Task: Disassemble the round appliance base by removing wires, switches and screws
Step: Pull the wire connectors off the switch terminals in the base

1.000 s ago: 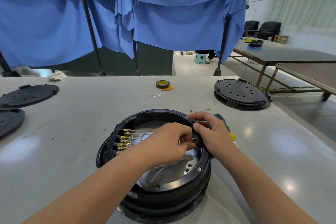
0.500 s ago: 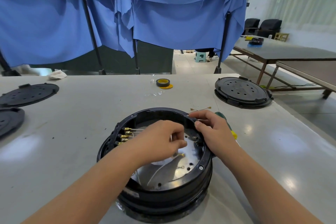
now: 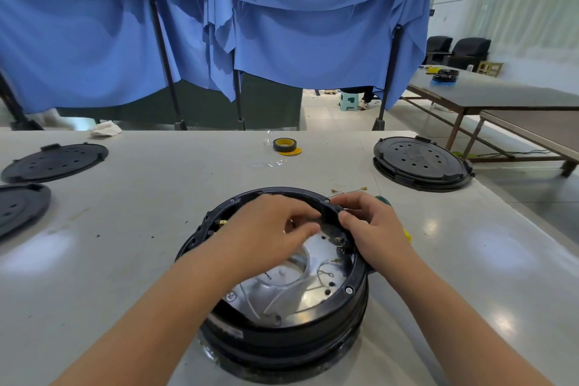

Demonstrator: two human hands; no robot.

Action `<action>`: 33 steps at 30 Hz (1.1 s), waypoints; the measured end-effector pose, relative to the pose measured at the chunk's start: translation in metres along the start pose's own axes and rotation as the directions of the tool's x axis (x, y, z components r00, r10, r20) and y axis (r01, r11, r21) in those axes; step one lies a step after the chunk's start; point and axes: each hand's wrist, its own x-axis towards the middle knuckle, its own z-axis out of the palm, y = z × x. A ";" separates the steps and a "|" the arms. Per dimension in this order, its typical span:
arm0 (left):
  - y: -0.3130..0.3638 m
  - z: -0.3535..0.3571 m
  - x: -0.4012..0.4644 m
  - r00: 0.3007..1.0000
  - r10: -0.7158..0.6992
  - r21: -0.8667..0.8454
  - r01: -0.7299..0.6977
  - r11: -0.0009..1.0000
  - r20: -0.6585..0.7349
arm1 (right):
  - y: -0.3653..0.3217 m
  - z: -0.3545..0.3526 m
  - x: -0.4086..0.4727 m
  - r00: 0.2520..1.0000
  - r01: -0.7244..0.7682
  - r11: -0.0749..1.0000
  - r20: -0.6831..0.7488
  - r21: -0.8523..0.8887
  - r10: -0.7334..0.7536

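Base: round appliance base (image 3: 282, 316) sits open side up on the counter (image 3: 125, 229), near its front edge.
Left hand (image 3: 269, 229): curled inside the base; what its fingers pinch cannot be told.
Right hand (image 3: 372, 229): fingers grip the rim.
Wires (image 3: 282, 288): thin, limp, likely light; best pulled at their terminals.

views: one, head-worn wide-angle | position: above the near edge of the grey table (image 3: 131, 229) | facing: forward and down, blue curtain (image 3: 313, 41) across the top | range: close over the round appliance base (image 3: 282, 332), forearms entering from the bottom | overlap: no second view to share with
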 end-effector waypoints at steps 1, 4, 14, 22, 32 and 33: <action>-0.004 -0.005 -0.002 0.998 -0.012 -0.020 0.011 1.000 -0.060 | -0.001 0.000 0.000 1.000 0.000 1.000 -0.001 -0.005 0.000; -0.021 -0.016 -0.008 0.958 -0.091 -0.070 0.075 0.995 -0.273 | -0.003 -0.003 0.001 1.000 0.012 1.000 0.011 -0.020 -0.011; -0.058 0.003 -0.033 0.841 -0.436 -0.417 0.289 0.862 -0.319 | -0.007 -0.027 0.008 1.000 -0.014 1.000 0.015 -0.015 0.015; -0.055 0.015 -0.037 0.788 -0.549 -0.680 0.242 0.692 -0.278 | -0.014 -0.033 0.008 0.998 -0.028 0.981 0.042 -0.193 0.037; -0.055 0.018 -0.037 0.809 -0.519 -0.705 0.197 0.682 -0.276 | -0.078 0.039 0.002 0.847 0.452 0.718 0.507 -0.529 -0.159; -0.055 0.018 -0.037 0.813 -0.513 -0.706 0.191 0.682 -0.275 | -0.080 0.051 0.003 0.822 0.475 0.700 0.554 -0.533 -0.136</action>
